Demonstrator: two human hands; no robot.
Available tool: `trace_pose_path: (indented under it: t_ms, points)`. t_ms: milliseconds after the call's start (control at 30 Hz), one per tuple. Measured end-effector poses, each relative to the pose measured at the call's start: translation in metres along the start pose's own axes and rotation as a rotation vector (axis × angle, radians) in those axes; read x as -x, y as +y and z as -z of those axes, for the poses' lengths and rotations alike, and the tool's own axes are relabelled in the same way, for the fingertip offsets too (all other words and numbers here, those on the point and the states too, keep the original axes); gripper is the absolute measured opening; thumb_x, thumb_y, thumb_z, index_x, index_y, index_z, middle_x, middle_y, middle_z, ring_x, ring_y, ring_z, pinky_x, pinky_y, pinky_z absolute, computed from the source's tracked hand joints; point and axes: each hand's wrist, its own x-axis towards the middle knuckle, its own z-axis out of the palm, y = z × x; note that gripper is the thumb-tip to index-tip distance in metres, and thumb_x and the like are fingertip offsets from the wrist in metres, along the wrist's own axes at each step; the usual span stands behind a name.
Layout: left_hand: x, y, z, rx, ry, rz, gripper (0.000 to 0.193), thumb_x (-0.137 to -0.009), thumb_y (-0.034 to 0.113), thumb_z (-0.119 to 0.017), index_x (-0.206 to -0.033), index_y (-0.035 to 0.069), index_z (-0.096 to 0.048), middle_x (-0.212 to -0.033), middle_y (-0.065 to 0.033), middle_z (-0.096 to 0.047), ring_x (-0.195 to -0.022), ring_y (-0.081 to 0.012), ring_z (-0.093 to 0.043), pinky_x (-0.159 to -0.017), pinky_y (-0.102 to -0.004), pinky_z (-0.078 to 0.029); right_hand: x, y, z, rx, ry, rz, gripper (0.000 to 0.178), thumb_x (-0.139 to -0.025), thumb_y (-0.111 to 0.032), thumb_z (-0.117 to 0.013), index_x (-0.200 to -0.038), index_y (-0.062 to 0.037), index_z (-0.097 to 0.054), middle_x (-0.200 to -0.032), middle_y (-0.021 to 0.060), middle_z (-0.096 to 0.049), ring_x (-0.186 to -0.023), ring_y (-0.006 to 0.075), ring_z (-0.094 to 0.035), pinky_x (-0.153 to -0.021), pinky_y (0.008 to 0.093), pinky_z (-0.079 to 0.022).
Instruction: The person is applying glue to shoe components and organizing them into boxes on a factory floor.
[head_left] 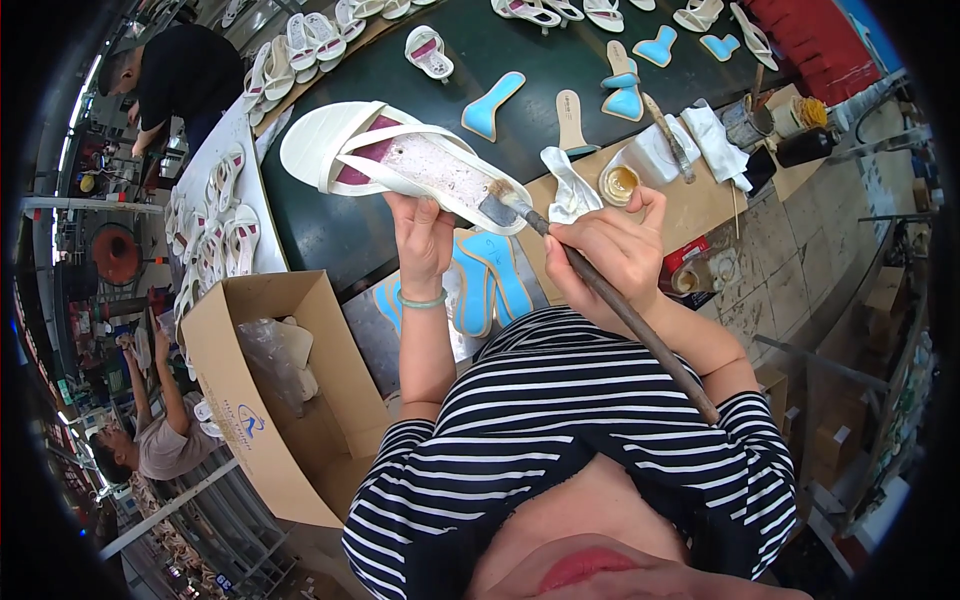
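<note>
Evidently, a white strappy sandal point(415, 165) with a pinkish-purple patch inside is being held toe-left over a dark green table point(325, 235). The left hand point(422, 240) is pinching the sandal's near edge, thumb and fingers nearly together. The right hand point(612, 245) is gripping a long, brown-handled brush point(640, 325), its fingers curled closely round the handle, and the pale bristles are apparently touching the sandal's heel end. Right of the sandal, a round jar of amber liquid point(605, 189) is standing; below it, light-blue, tan-edged insoles point(475, 285) are lying. To my eye, the step is coating the footbed, and the next move is calling for steady support and light strokes toward the heel rim.
</note>
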Motion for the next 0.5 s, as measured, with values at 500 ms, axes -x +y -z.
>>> trace_pose_path:
  t_ms: [500]
  points:
    - [0.009,-0.028,0.022,0.064,-0.118,0.151,0.082,-0.091,0.028,-0.062,-0.149,0.022,-0.005,-0.144,-0.0060,-0.033,-0.131,-0.0240,-0.039,-0.104,-0.0407,-0.039,-0.038,0.019,-0.032,-0.313,0.073,0.060,0.006,-0.071,-0.003,-0.071,-0.075,-0.0044,-0.066,-0.062,0.0037,-0.061,-0.056,0.0168,-0.054,-0.067,0.0338,-0.035]
